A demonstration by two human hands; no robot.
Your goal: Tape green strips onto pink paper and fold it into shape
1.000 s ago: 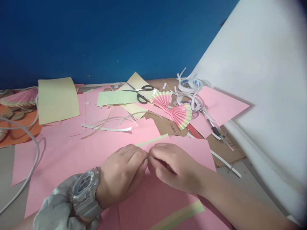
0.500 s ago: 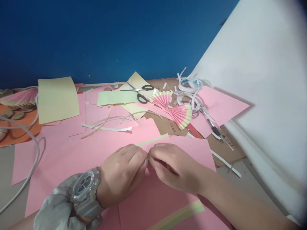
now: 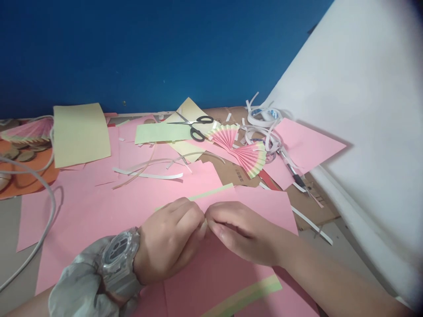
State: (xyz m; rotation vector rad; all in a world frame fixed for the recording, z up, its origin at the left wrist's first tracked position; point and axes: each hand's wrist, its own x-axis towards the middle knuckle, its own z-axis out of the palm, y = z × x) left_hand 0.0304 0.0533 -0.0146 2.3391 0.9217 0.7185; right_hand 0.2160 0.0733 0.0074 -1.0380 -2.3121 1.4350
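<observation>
A blue wall (image 3: 211, 53) stands behind a grey table (image 3: 10, 215) spread with coloured paper. The pink sheet (image 3: 201, 277) lies flat under both hands, a yellow and green band (image 3: 246, 297) near its closest edge. The left hand (image 3: 172, 235) is curled nearly closed, thumb against fingers; the right hand (image 3: 247, 233) is looser, its thumb and forefinger pinched together with a gap behind them. Their fingertips meet at a small pale bit of paper (image 3: 205, 223), which both seem to pinch; how much they hold is hidden. Beyond them lie scissors (image 3: 193, 123) and a pleated pink fan (image 3: 251, 156).

The pink sheet should handle as light and fairly soft, quick to crease or tear, and slide easily; it is best taken by its edges, between thumb and fingertips, with light pressure.

Compared with the earlier frame, the right thumb shows more of its nail, the pale bit shows more clearly between the fingertips, and more green edging (image 3: 158, 208) appears past the left knuckles. The view has shifted slightly.
</observation>
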